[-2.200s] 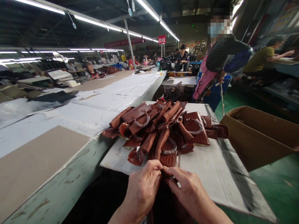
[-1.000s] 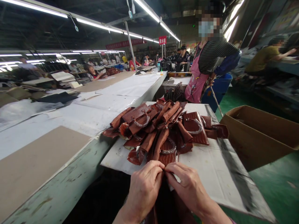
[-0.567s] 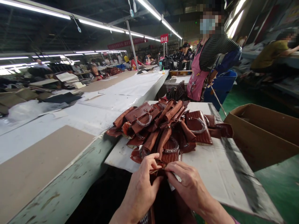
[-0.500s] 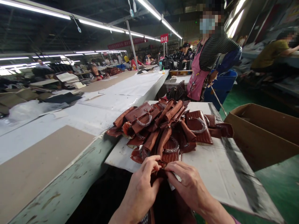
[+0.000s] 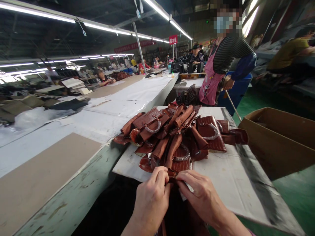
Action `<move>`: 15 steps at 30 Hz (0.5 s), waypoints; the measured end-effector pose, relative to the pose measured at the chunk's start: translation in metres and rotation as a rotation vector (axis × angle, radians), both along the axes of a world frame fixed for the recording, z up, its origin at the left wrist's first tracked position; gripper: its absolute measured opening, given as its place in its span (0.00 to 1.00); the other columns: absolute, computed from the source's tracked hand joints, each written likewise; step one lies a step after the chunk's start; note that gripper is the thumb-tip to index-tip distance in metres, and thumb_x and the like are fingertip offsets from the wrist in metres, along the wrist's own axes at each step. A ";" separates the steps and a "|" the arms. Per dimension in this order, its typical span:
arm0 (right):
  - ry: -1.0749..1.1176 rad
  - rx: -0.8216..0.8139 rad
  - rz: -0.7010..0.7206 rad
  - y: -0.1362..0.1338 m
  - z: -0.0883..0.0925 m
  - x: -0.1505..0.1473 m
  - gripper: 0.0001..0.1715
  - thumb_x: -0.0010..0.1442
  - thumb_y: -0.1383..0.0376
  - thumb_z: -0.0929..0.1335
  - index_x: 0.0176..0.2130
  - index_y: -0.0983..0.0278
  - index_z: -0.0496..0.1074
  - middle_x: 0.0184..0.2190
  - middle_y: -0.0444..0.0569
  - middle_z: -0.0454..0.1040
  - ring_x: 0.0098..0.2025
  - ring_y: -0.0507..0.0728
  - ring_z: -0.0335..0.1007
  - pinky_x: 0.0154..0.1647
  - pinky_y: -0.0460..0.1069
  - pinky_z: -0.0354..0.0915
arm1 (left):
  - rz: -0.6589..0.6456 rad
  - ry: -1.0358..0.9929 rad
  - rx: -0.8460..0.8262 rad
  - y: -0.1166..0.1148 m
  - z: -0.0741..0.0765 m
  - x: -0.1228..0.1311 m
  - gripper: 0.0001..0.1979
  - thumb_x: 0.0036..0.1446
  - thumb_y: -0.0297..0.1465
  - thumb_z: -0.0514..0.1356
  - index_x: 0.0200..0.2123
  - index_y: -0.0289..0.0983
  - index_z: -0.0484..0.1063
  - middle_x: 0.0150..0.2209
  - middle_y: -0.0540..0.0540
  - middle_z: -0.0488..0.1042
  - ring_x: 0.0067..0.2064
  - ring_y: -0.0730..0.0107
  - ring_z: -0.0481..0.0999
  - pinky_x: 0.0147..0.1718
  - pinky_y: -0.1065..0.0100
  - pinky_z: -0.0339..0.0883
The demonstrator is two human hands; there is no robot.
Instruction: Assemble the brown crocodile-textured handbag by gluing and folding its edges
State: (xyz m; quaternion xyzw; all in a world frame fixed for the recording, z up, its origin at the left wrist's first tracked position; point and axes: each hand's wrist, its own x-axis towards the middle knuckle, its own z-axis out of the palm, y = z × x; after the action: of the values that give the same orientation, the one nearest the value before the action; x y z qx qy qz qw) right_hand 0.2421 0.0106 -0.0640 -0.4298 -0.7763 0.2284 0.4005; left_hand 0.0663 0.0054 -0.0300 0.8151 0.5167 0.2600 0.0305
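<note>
Close in front of me, my left hand (image 5: pixel 152 198) is closed, its thumb and curled fingers pinching the edge of a dark reddish-brown leather piece (image 5: pixel 173 180). Opposite it, my right hand (image 5: pixel 201 194) pinches the same edge with thumb and fingertips. Most of this piece lies in shadow below my hands, so its full shape is hidden. Just beyond my fingertips is a heap of reddish-brown crocodile-patterned handbags (image 5: pixel 150 119), some with plastic-wrapped handles (image 5: pixel 212 133). The heap rests on a pale board (image 5: pixel 221 173).
A long table (image 5: pixel 128 101) with white and tan sheets runs along my left. To the right stands an open cardboard box (image 5: pixel 283 141) on the green floor. Beyond the board, a person in a pink apron (image 5: pixel 209 78) stands by a blue bin (image 5: pixel 230 105).
My left hand has turned slightly, its fingers curling tighter at the leather edge. The right hand keeps its pinch. The standing person has shifted a little to the right.
</note>
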 end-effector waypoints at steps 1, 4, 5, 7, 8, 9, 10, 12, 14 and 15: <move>0.001 0.004 -0.004 0.000 0.000 0.000 0.09 0.64 0.74 0.64 0.39 0.62 0.72 0.34 0.46 0.76 0.35 0.54 0.71 0.38 0.48 0.66 | 0.002 0.015 0.031 0.000 -0.001 0.001 0.10 0.55 0.18 0.56 0.33 0.40 0.62 0.39 0.47 0.76 0.35 0.63 0.81 0.29 0.67 0.73; 0.009 0.007 -0.008 0.000 0.000 0.001 0.09 0.64 0.74 0.65 0.39 0.62 0.72 0.34 0.45 0.77 0.35 0.54 0.72 0.38 0.48 0.66 | -0.012 0.002 0.055 0.000 0.000 0.003 0.09 0.57 0.19 0.54 0.31 0.40 0.62 0.38 0.48 0.76 0.34 0.65 0.81 0.28 0.69 0.72; 0.014 0.006 -0.006 0.000 0.000 0.001 0.09 0.64 0.74 0.65 0.39 0.62 0.72 0.34 0.45 0.77 0.35 0.54 0.72 0.38 0.48 0.66 | -0.020 -0.019 0.043 0.000 0.001 0.003 0.09 0.58 0.19 0.54 0.31 0.40 0.63 0.38 0.48 0.76 0.34 0.66 0.81 0.28 0.70 0.72; 0.027 0.004 -0.002 0.000 0.000 0.002 0.09 0.64 0.74 0.65 0.39 0.62 0.72 0.35 0.45 0.77 0.35 0.54 0.72 0.38 0.48 0.66 | -0.040 -0.065 0.005 0.001 0.003 0.003 0.09 0.58 0.20 0.54 0.31 0.40 0.64 0.38 0.49 0.76 0.34 0.67 0.80 0.30 0.69 0.73; 0.031 0.000 0.001 0.000 0.001 0.003 0.09 0.64 0.74 0.65 0.39 0.62 0.72 0.35 0.45 0.77 0.35 0.54 0.72 0.38 0.48 0.67 | -0.050 -0.084 -0.012 0.002 0.004 0.003 0.08 0.59 0.20 0.54 0.32 0.40 0.64 0.39 0.49 0.76 0.34 0.67 0.80 0.32 0.69 0.73; 0.036 -0.003 0.000 0.000 0.001 0.003 0.09 0.64 0.74 0.65 0.39 0.62 0.72 0.35 0.45 0.77 0.35 0.54 0.72 0.38 0.48 0.67 | -0.065 -0.098 -0.025 0.002 0.004 0.003 0.08 0.59 0.20 0.54 0.32 0.40 0.65 0.39 0.49 0.76 0.35 0.68 0.80 0.33 0.69 0.74; 0.039 -0.005 -0.003 0.000 0.001 0.003 0.09 0.64 0.74 0.65 0.39 0.62 0.72 0.35 0.45 0.77 0.36 0.54 0.72 0.39 0.48 0.67 | -0.077 -0.107 -0.034 0.002 0.004 0.003 0.08 0.59 0.20 0.54 0.33 0.40 0.65 0.40 0.49 0.76 0.36 0.68 0.80 0.34 0.69 0.74; 0.040 -0.010 -0.005 0.000 0.001 0.003 0.09 0.64 0.74 0.65 0.39 0.62 0.72 0.35 0.45 0.77 0.35 0.54 0.72 0.38 0.48 0.67 | -0.102 -0.115 -0.047 0.002 0.004 0.003 0.09 0.58 0.19 0.54 0.33 0.40 0.66 0.41 0.48 0.76 0.38 0.67 0.80 0.36 0.69 0.73; 0.045 -0.012 -0.012 0.000 0.000 0.004 0.09 0.64 0.74 0.65 0.39 0.62 0.73 0.35 0.46 0.77 0.35 0.54 0.72 0.38 0.48 0.67 | -0.128 -0.118 -0.060 0.003 0.004 0.003 0.10 0.57 0.18 0.54 0.32 0.39 0.66 0.41 0.48 0.75 0.39 0.67 0.79 0.36 0.69 0.72; 0.049 -0.014 -0.016 0.000 0.000 0.004 0.09 0.64 0.74 0.65 0.39 0.63 0.73 0.35 0.46 0.77 0.35 0.54 0.73 0.38 0.48 0.67 | -0.144 -0.124 -0.069 0.003 0.005 0.003 0.10 0.57 0.17 0.53 0.32 0.39 0.65 0.41 0.48 0.75 0.38 0.68 0.78 0.36 0.69 0.71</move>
State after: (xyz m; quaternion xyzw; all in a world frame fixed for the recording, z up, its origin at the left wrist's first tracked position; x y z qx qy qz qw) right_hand 0.2462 0.0106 -0.0642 -0.4332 -0.7612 0.2408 0.4182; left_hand 0.0691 0.0084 -0.0251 0.8311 0.4624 0.2892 0.1092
